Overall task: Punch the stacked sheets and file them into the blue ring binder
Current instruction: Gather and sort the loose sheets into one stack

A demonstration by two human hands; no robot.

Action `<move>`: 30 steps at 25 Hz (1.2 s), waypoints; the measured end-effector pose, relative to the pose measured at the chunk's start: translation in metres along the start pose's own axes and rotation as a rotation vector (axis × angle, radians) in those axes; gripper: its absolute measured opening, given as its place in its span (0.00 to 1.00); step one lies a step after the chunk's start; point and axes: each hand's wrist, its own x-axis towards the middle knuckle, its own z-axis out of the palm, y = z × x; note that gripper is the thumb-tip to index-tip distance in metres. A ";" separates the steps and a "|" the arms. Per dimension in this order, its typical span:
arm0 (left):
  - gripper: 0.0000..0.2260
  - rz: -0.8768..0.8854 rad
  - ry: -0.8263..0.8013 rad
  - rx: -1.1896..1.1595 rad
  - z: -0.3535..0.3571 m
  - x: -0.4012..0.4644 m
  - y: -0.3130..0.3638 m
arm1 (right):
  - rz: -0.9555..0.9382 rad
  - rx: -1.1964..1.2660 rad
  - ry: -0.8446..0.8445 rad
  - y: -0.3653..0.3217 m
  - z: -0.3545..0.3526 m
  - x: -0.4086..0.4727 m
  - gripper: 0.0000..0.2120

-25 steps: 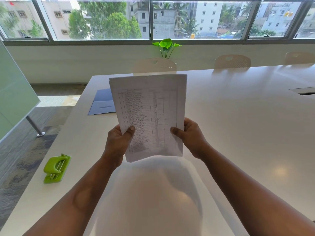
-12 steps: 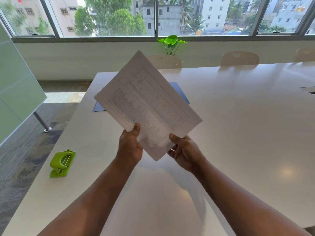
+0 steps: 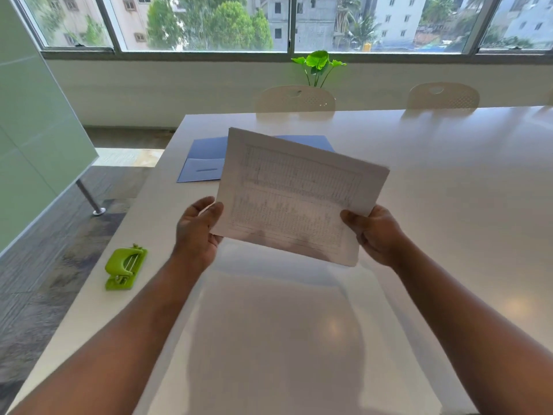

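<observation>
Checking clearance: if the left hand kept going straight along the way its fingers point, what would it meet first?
Probably the blue binder: the left hand, gripping the sheets, points up and away across the table towards it. Depth is uncertain; it may pass above.

A white table [image 3: 449, 205] carries a green hole punch [image 3: 125, 268] and blue binder [image 3: 203, 163].

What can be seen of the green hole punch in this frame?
The hole punch is lime green and looks like plastic, with a rounded top lever and a flat base. Thin metal rods show in a slot on its top. It lies flat near the left edge of the white table, to the left of the person's left forearm. Neither of the hands touches it; only the table does. Whether its lever is pressed down cannot be told.
</observation>
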 end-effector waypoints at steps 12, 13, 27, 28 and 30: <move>0.13 0.221 -0.271 0.571 0.008 0.008 0.022 | -0.107 -0.107 -0.035 -0.010 -0.009 0.004 0.13; 0.13 0.245 -0.252 0.605 0.009 0.006 0.017 | -0.095 -0.110 -0.026 -0.005 -0.007 0.002 0.13; 0.12 0.265 -0.176 0.575 0.006 -0.014 -0.015 | -0.053 -0.109 0.044 0.018 0.006 -0.015 0.14; 0.11 0.280 -0.168 0.583 0.007 -0.014 -0.014 | -0.063 -0.098 0.054 0.017 0.006 -0.015 0.14; 0.10 0.320 -0.156 0.624 0.008 -0.015 -0.012 | -0.066 -0.078 0.061 0.017 0.005 -0.016 0.15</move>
